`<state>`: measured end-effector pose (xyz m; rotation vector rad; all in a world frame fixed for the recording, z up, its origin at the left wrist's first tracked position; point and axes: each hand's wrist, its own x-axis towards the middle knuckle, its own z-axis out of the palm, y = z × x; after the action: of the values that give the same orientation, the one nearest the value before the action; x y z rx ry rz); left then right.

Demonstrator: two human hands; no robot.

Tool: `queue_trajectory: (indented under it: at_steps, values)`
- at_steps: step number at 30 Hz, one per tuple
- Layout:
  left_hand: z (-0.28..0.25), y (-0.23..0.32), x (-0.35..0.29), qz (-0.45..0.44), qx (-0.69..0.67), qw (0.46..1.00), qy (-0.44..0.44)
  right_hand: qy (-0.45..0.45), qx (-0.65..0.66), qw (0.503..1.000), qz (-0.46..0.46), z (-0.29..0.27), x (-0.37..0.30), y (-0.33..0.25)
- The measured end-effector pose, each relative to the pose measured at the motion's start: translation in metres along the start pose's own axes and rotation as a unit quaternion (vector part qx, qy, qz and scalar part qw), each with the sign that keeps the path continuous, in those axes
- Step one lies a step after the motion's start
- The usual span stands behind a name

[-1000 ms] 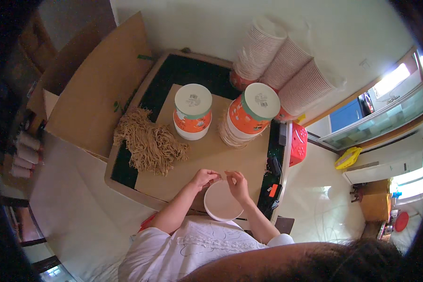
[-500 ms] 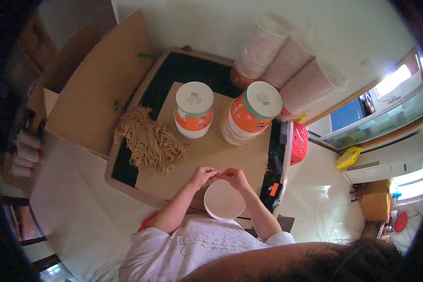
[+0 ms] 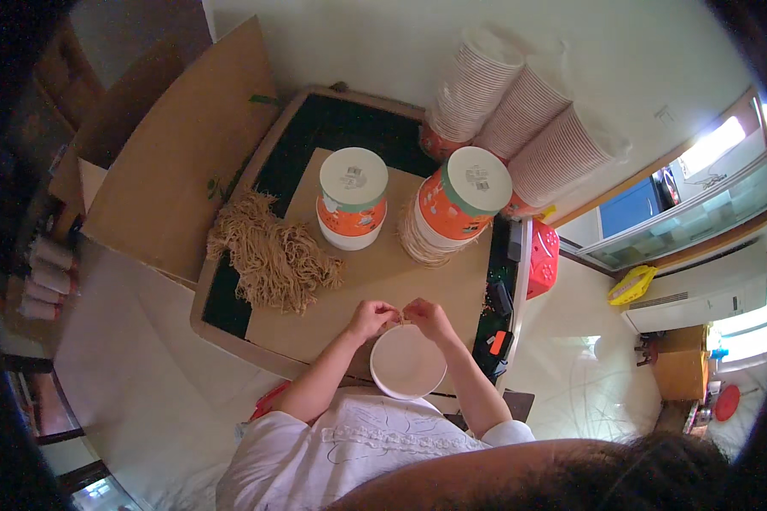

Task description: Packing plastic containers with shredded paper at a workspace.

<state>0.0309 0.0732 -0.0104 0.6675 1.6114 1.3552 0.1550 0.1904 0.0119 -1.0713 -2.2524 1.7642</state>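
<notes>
Both my hands meet over the far rim of a white round paper tub [image 3: 407,362], which stands close to my body. My left hand [image 3: 373,319] is closed in a pinch, and so is my right hand [image 3: 427,320] just beside it. A thin bit of tan cord [image 3: 404,320] shows between the fingertips; most of it is hidden by the fingers. Beyond my left hand lies a loose heap of tan cords [image 3: 273,260]. Farther off stand upside-down printed paper tubs [image 3: 351,217], and another pile of them [image 3: 460,204] has tan cords [image 3: 423,238] looped round its lower part.
A cardboard sheet [image 3: 375,289] covers much of the dark green table. Tall wrapped stacks of paper tubs [image 3: 477,85] lean at the back right. An upright cardboard box [image 3: 179,153] stands left. Small black tools [image 3: 498,302] and a red plastic basket [image 3: 543,258] are right.
My hands have shifted slightly apart at the tub's rim, and the cord between my fingertips now shows better. Everything else looks the same.
</notes>
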Motion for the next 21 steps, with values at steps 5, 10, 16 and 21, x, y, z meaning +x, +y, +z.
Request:
queue_trajectory:
  at_steps: [5, 10, 16, 21]
  values:
    - [-0.004, 0.008, -0.002, -0.078, -0.041, 0.996, -0.025, -0.053, 0.002, 0.997, -0.055, -0.004, 0.008, -0.007]
    - [-0.006, 0.007, -0.002, -0.085, -0.045, 0.995, -0.026, -0.074, -0.042, 0.995, -0.043, -0.008, 0.012, -0.008]
    - [-0.005, 0.006, -0.001, -0.103, -0.038, 0.994, -0.015, -0.116, 0.000, 0.992, 0.042, -0.005, 0.011, -0.002]
    - [-0.004, 0.006, -0.003, -0.068, -0.033, 0.997, -0.017, -0.089, -0.018, 0.995, 0.042, -0.005, 0.010, 0.002]
